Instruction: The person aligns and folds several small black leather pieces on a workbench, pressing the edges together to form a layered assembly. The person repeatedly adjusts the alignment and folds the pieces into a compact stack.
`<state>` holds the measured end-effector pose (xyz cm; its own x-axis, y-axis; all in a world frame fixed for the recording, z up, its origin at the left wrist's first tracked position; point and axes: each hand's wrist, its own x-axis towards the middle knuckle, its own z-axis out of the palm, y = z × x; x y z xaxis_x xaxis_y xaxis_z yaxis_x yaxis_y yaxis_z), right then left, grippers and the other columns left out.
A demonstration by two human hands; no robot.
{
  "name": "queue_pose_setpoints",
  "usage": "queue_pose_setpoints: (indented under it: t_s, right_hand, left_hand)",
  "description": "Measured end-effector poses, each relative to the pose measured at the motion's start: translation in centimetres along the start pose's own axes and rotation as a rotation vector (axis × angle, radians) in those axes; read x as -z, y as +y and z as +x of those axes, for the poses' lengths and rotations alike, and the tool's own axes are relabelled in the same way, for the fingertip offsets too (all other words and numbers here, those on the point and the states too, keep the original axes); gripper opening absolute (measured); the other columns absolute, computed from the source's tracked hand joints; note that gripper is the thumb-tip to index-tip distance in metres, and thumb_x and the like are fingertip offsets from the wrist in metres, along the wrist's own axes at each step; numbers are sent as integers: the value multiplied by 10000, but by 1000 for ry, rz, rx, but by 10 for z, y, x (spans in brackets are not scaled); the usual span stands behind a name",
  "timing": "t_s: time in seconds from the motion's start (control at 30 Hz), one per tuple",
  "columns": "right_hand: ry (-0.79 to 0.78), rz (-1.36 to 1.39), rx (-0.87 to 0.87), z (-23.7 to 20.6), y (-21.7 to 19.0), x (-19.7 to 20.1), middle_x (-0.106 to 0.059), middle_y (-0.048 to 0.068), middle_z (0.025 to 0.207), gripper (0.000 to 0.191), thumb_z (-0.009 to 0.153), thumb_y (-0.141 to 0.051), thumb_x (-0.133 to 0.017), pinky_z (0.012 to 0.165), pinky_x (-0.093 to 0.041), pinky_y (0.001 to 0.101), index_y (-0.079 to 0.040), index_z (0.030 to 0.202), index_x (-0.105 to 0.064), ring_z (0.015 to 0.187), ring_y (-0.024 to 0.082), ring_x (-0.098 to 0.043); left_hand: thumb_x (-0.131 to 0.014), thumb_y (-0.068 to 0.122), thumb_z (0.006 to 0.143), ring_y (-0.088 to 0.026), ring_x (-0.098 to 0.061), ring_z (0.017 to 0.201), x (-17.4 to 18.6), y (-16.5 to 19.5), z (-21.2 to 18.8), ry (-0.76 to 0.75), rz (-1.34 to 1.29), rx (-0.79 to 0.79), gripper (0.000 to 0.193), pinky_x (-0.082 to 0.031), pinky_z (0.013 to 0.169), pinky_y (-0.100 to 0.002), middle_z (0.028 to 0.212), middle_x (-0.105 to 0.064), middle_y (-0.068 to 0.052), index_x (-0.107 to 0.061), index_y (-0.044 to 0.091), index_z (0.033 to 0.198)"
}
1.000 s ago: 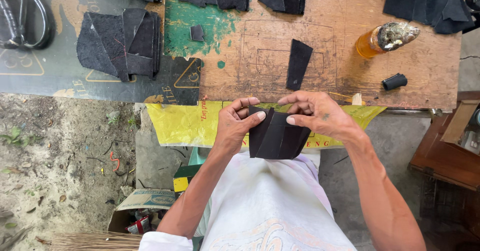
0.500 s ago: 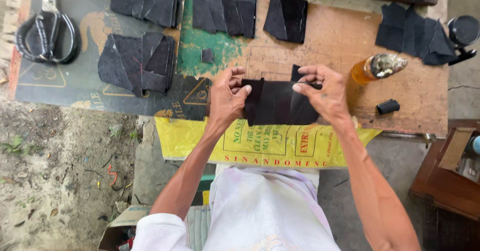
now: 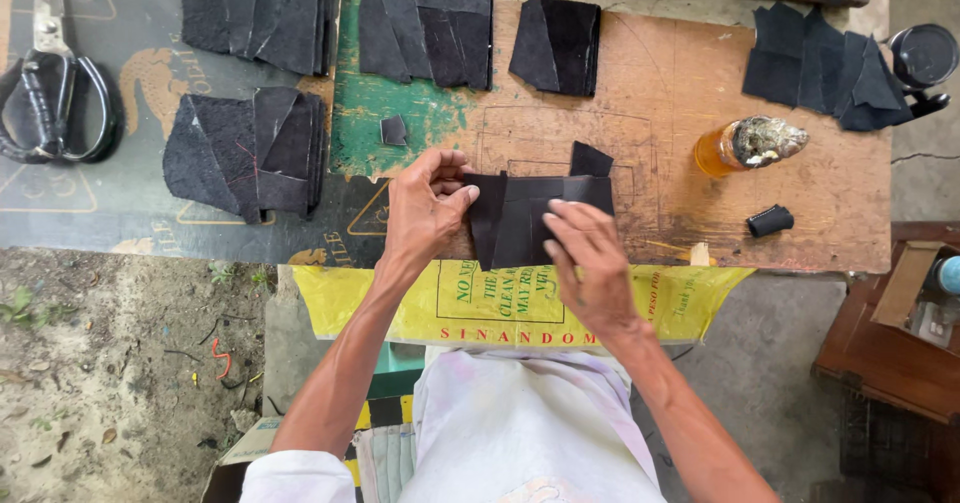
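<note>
We press the black leather piece (image 3: 535, 218) flat on the near edge of the table (image 3: 650, 113) — its long axis runs left to right. Our left hand (image 3: 425, 208) pinches its left end, while our right hand (image 3: 590, 263) lies spread on its near right part — both equally close.

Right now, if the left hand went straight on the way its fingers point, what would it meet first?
The left hand points right, along the black folded piece it already pinches. Beyond that it would probably meet the right hand's fingers, pressing on the same piece.
</note>
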<state>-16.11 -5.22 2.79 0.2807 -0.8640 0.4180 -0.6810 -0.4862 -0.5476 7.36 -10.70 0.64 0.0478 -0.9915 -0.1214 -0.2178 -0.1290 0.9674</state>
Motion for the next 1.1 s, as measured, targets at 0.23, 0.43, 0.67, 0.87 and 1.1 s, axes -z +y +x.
queue_pose_setpoints:
  t_s: [0.23,0.43,0.67,0.87,1.1]
  right_hand:
    - [-16,178,-108,31,-1,-36,-708,107,1228,320,862,35,-732,1035,-486,399,-14,1171,-662,1181,305,-617]
    - [-18,121,-39,36,2,-49,-710,92,1230,410,889,68,-690,986,-450,400,-33,1282,-633,1126,283,-615]
    - [-11,62,31,40,3,-56,-709,78,1279,490,932,81,-660,961,-428,404,2,1392,-509,1168,258,-626]
    - [-28,64,19,36,1,-57,-687,88,1306,592,863,25,-723,1003,-432,418,2,1409,-495,1222,292,-609]
    - [-18,233,-105,30,6,-56,-614,172,1379,554,871,-24,-758,1042,-461,412,-44,1376,-529,1215,312,-608]
  left_hand:
    - [-745,39,834,-253,-763,942,4,16,24,-159,287,-90,336,-591,856,-331,1052,-760,-174,-707,-24,1162]
    - [-767,115,830,-393,-660,948,-8,13,39,-248,629,-220,154,-506,821,-466,934,-689,-194,-773,52,970]
    - [-700,-19,822,-277,-688,895,16,12,43,-440,173,-245,129,-542,815,-373,923,-691,-112,-681,21,943]
    - [-725,-63,840,-188,-669,928,33,34,2,-460,34,-279,210,-545,822,-320,962,-686,-74,-704,7,1036]
    - [-833,-36,841,-90,-668,860,76,41,-44,-191,-487,60,420,-585,762,-240,975,-667,-26,-593,86,1164]
